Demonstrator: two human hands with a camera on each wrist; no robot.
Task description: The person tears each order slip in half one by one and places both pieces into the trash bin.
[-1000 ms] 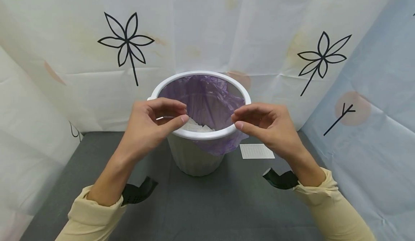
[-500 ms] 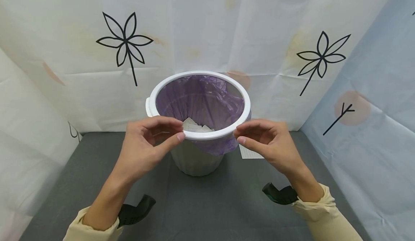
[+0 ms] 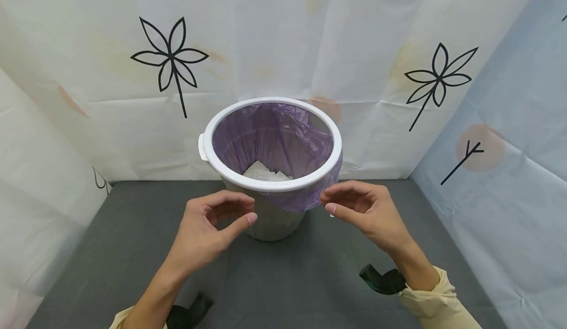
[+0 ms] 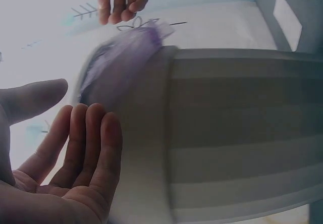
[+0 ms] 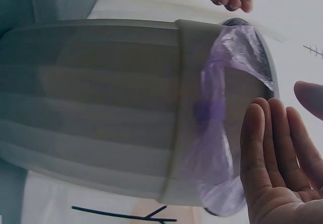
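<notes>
A white trash bin (image 3: 272,186) stands on the grey table, lined with a translucent purple trash bag (image 3: 301,142). Part of the bag hangs over the rim at the front right. White paper pieces (image 3: 262,173) lie inside. My left hand (image 3: 205,233) hovers in front of the bin's left side, fingers loosely bent and thumb apart, holding nothing. On the opposite side, my right hand (image 3: 367,216) hangs near the drooping bag edge in the same relaxed pose, also holding nothing. In the right wrist view, straight fingers (image 5: 253,146) appear beside the bag; contact cannot be told.
A white printed paper (image 4: 288,21) lies right of the bin, mostly hidden by my right hand in the head view. The dark grey table (image 3: 283,289) is bounded by a white flower-patterned cloth (image 3: 283,39) behind and cloth on both sides.
Both hands have come down and back toward me from the rim's level, keeping their loose pose. The bin and bag stay in place; the right hand now covers most of the printed paper.
</notes>
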